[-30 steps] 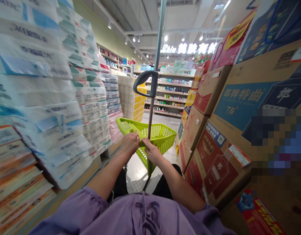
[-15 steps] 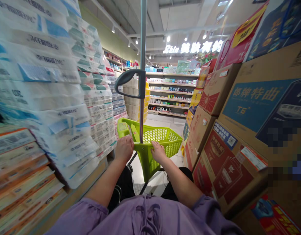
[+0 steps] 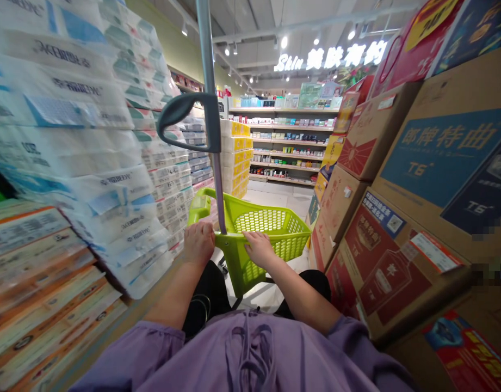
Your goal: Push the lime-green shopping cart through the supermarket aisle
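A lime-green rolling shopping basket (image 3: 242,272) stands in front of me, its near end between my knees. Its grey pull handle (image 3: 185,122) rises on a metal pole from the near rim and leans a little to the left. My left hand (image 3: 199,242) is closed round the near left rim. On the rim right of the pole rests my right hand (image 3: 259,247), thumb side down and fingers curled over the edge. Nothing shows inside the part of the basket that I can see.
Wrapped tissue packs (image 3: 79,109) are stacked high on the left, with flat orange-and-white packs (image 3: 50,288) nearer me. Cardboard cartons (image 3: 397,261) form a wall on the right. Product shelves (image 3: 291,139) cross the far end, beyond a pale floor.
The pole and pull handle have tipped to the left in view. The basket's far end has swung slightly right. Both hands stay on the rim, and the right fingers lie flatter.
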Demonstrator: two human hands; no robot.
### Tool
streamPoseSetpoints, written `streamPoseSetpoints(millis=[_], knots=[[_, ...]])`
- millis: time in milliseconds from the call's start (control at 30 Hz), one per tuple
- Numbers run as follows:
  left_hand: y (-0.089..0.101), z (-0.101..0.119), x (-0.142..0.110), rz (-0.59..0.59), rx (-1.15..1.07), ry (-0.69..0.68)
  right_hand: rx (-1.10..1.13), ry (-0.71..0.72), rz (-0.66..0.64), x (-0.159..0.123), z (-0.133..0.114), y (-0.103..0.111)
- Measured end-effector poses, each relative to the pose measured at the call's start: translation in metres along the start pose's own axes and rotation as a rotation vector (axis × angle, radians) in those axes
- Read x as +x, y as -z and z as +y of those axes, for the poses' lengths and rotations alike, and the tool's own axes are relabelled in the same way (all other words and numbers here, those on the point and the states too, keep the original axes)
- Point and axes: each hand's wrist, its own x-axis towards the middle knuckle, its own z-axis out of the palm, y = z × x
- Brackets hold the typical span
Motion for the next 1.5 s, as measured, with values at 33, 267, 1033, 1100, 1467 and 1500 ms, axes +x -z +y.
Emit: streamPoseSetpoints(millis=[33,267,1033,1100,1467,1500], knots=[[0.0,-0.002,0.001,0.007,0.013,0.011,0.012,0.016,0.004,-0.002,-0.002,-0.001],[0.008,0.005,0.002,0.021,-0.018,0.054,0.076,0.069,0.015,-0.007,0.0,-0.003],[-0.027,-0.021,0.025,-0.038,-0.108,-0.022,0.074,0.066,0.078,-0.001,0.004,-0.014],[-0.027,-0.018,0.024,-0.031,-0.094,-0.022,0.096,0.066,0.108,-0.004,0.006,-0.016],[-0.028,-0.015,-0.012,0.271,-0.325,-0.038,0.096,0.07,0.178,-0.013,-0.001,-0.029],[-0.03,-0.011,-0.016,0.264,-0.346,-0.101,0.095,0.066,0.187,-0.013,-0.002,-0.03]])
